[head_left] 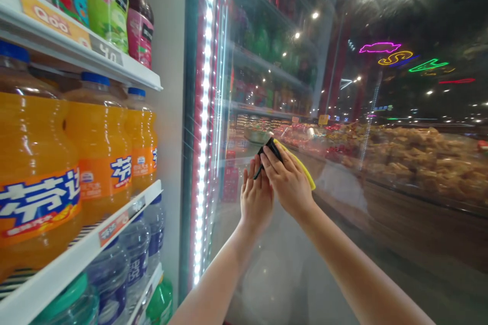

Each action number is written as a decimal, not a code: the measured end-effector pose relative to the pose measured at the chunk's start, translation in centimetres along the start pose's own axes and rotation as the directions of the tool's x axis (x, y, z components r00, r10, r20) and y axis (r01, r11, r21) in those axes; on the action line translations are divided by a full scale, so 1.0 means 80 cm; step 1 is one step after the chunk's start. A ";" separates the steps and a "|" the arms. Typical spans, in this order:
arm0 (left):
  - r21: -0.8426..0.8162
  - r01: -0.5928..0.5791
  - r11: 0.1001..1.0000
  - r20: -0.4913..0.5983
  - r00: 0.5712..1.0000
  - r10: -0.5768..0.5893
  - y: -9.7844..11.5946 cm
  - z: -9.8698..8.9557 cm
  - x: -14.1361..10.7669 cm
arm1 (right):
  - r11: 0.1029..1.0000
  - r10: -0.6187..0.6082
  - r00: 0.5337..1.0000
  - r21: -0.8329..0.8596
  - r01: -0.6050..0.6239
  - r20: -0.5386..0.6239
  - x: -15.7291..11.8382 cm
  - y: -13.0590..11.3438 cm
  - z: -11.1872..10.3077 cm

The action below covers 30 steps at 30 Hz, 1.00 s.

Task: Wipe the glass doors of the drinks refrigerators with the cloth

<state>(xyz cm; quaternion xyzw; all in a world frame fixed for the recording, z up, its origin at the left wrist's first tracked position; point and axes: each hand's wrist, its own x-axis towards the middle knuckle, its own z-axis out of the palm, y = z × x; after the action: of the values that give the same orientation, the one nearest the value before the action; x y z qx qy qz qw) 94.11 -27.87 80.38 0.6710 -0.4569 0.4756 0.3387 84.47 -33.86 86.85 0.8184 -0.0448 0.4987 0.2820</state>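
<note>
In the head view both hands are up against a glass door (274, 269), side by side and touching. Under my right hand (290, 179) is a yellow cloth (301, 162), its bright edge showing along the outer side of the hand. The fingers press it flat to the glass. A small black piece (275, 150) shows at the right fingertips; I cannot tell whether it belongs to the cloth. My left hand (256, 200) lies with fingers stretched upward beside that black piece, its fingertips partly hidden by the right hand.
At the left, cooler shelves (125, 228) hold orange soda bottles (97, 137), juice bottles (107, 5) and clear water bottles (135, 249). A bright LED strip (204, 111) runs along the door's edge. Beyond the glass stand heaped snacks (415, 157); neon signs (396, 56) glow on it.
</note>
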 end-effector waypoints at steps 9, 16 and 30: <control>-0.075 -0.019 0.997 -0.058 0.998 0.015 0.017 0.010 0.000 | 0.999 -0.050 0.999 0.007 0.050 -0.006 -0.009 0.030 -0.017; -0.129 0.110 0.986 -0.029 0.993 -0.114 -0.046 -0.007 0.031 | 0.998 0.002 1.000 0.066 -0.001 -0.016 0.058 -0.018 0.022; -0.143 0.103 0.984 -0.074 0.991 -0.114 -0.060 -0.007 0.056 | 0.995 -0.030 0.999 0.095 0.034 -0.039 0.084 -0.007 0.025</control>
<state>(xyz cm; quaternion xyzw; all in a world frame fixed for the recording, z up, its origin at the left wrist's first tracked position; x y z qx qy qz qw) 99.00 -27.01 84.73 0.6497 -0.4374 0.4505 0.4284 89.62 -33.01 91.62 0.8220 -0.0023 0.5111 0.2512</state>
